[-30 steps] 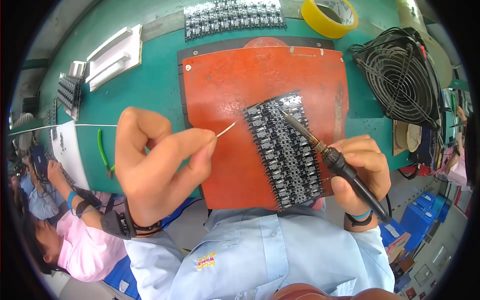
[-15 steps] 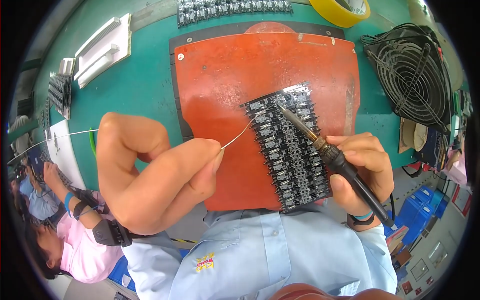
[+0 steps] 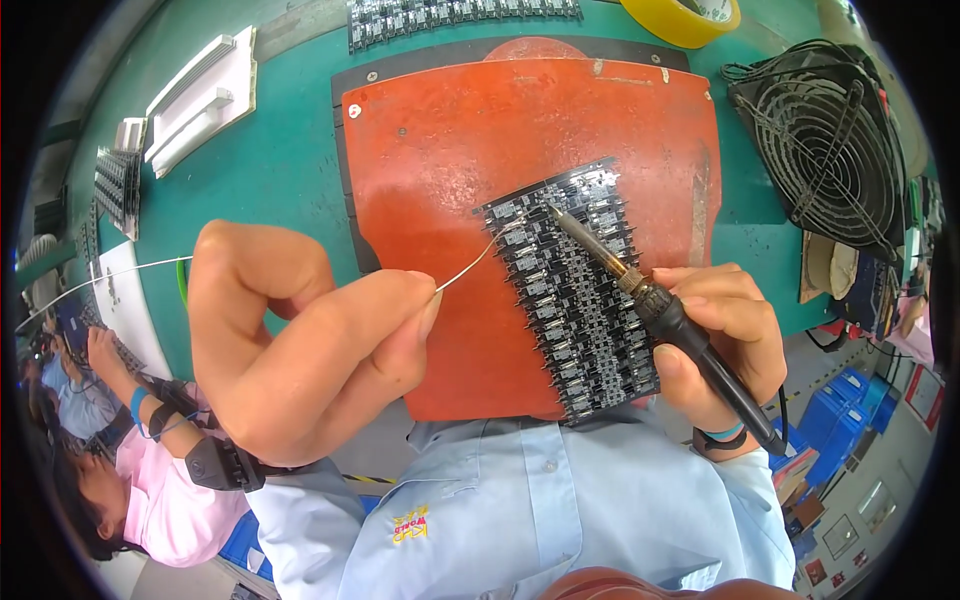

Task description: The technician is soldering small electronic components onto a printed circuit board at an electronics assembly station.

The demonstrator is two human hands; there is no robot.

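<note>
My left hand (image 3: 320,345) pinches a thin length of solder wire (image 3: 462,272) between thumb and forefinger. The free end of the wire reaches the upper left part of a black circuit board panel (image 3: 585,300). In my right hand (image 3: 725,335) a soldering iron (image 3: 690,340) with a black handle is gripped, its tip slanting up and left over the panel's upper rows. Whether the tip touches a joint I cannot tell. The panel, crowded with small components, lies tilted on an orange-red board (image 3: 440,180).
A black fan with a round wire guard (image 3: 825,150) stands at the right. Yellow tape (image 3: 680,22) and another circuit panel (image 3: 460,12) lie at the far edge. White strips (image 3: 205,105) rest at the left on the green table (image 3: 285,150). A person in pink (image 3: 165,490) sits at the left.
The soldering iron's tip has shifted slightly left over the panel. My left hand and the wire have moved a little left and up. Both grips stay the same.
</note>
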